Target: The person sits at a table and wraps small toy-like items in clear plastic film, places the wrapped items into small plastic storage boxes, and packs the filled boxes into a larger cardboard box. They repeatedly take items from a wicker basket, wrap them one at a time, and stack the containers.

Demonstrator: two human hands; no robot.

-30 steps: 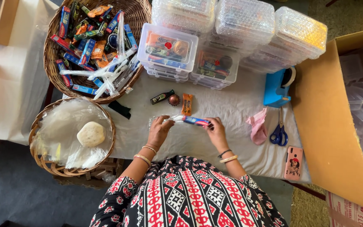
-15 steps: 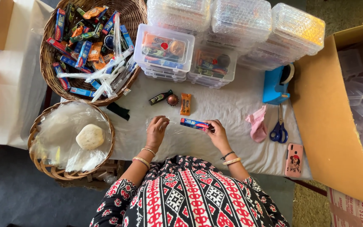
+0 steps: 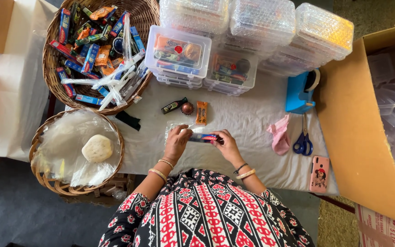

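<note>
White-clothed table [image 3: 252,123] | grey floor [image 3: 10,206] | both hands clamped on blue packet [image 3: 203,137]

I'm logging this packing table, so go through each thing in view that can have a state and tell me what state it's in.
left hand: gripping one end of the snack packet
right hand: gripping the other end
snack packet: held flat just above the table
clear lidded boxes: closed, stacked, filled
upper basket: full of packets
lower basket: lined with plastic, holds a round pale lump
scissors: closed, lying flat
cardboard box: open
phone: face down
</note>
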